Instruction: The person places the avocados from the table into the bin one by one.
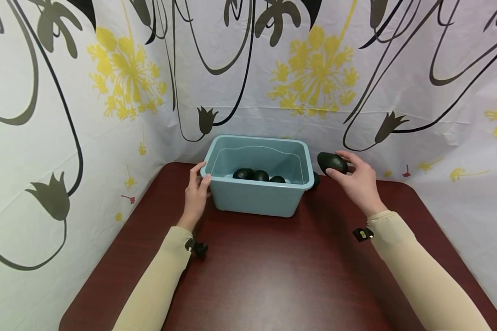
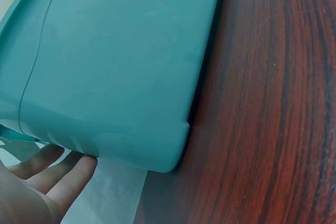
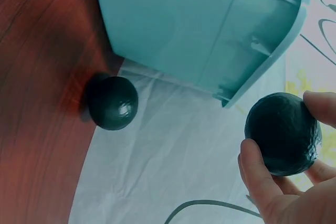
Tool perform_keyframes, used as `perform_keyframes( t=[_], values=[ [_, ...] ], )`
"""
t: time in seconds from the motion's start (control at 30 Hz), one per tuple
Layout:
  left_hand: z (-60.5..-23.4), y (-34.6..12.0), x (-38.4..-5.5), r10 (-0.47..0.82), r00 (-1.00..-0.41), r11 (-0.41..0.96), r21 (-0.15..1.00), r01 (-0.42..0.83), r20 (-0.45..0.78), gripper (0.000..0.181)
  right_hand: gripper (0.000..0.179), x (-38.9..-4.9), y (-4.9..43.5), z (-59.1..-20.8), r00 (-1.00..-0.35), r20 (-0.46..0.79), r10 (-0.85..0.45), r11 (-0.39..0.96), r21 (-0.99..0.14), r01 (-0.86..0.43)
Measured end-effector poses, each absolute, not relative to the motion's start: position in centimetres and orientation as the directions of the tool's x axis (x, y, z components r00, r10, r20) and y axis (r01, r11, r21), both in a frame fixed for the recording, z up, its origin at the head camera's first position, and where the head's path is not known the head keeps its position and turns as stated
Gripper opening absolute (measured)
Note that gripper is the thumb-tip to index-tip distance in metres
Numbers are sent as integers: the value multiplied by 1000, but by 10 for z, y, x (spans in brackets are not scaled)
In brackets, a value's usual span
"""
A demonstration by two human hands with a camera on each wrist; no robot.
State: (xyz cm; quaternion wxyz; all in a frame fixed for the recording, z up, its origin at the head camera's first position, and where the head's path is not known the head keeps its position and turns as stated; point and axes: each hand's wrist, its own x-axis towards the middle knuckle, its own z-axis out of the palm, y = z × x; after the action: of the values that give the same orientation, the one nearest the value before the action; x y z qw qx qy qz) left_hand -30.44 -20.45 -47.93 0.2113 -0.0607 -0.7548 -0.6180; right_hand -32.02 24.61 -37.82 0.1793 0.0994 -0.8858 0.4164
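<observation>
A light blue plastic bin (image 1: pixel 257 197) stands at the far part of the table, with several dark green avocados (image 1: pixel 243 174) inside. My left hand (image 1: pixel 195 197) holds the bin's left end by the rim; in the left wrist view its fingertips (image 2: pixel 84 169) touch the end wall. Right of the bin, my right hand (image 1: pixel 359 181) grips a dark avocado (image 1: pixel 332 163) between thumb and fingers, raised above the table. Another avocado (image 3: pixel 113 103) lies on the table beside the bin's right end, mostly hidden behind the bin in the head view.
The dark red wood-grain table (image 1: pixel 273 266) has rounded far corners. White cloth (image 1: pixel 240 92) with yellow and grey plant prints hangs behind the bin and along both sides. A small black camera (image 1: pixel 199 248) is strapped to each wrist.
</observation>
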Motion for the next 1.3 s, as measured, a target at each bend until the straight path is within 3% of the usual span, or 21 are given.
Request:
perform_keyframes(
  t=[1.3],
  values=[
    [-479,-206,-304,-177,-900,258,901,349,399,47,60,-305,191,-317,-854,499,-146,522,-695,-495]
  ],
)
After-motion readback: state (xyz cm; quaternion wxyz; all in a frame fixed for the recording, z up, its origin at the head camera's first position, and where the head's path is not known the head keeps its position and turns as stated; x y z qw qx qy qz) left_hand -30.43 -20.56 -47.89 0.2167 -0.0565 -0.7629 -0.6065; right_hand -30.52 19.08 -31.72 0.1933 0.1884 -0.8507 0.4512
